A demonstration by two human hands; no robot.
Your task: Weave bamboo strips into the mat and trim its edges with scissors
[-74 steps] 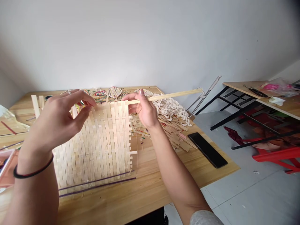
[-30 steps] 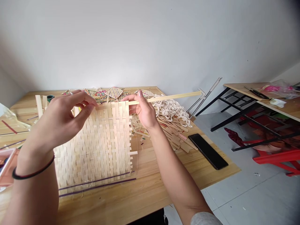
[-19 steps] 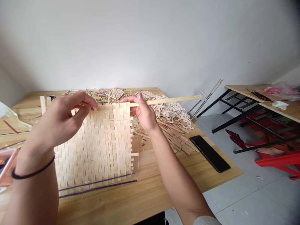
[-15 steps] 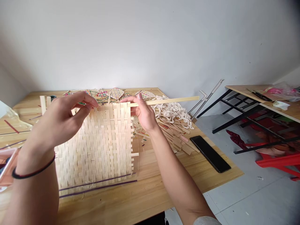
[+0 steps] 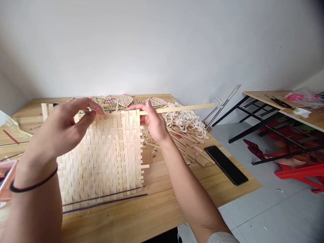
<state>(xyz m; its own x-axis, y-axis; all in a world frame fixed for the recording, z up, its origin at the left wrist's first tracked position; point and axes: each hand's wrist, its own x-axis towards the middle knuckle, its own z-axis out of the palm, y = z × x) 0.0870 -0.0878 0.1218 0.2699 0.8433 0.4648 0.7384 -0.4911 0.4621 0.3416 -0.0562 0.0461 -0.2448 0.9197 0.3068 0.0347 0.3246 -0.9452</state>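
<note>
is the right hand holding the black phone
No, the right hand is at the upper right corner of the woven panel, while the phone lies on the table.

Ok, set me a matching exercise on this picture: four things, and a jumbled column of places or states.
1. Woven mat
2. Phone
3. Heap of loops
4. Right hand

A. Black, lying flat near the right edge of the table
B. At the mat's upper right corner
C. Pale, with two purple strips at its lower edge
D. Off-white, toward the wall

Pairs: 1-C, 2-A, 3-D, 4-B
</note>
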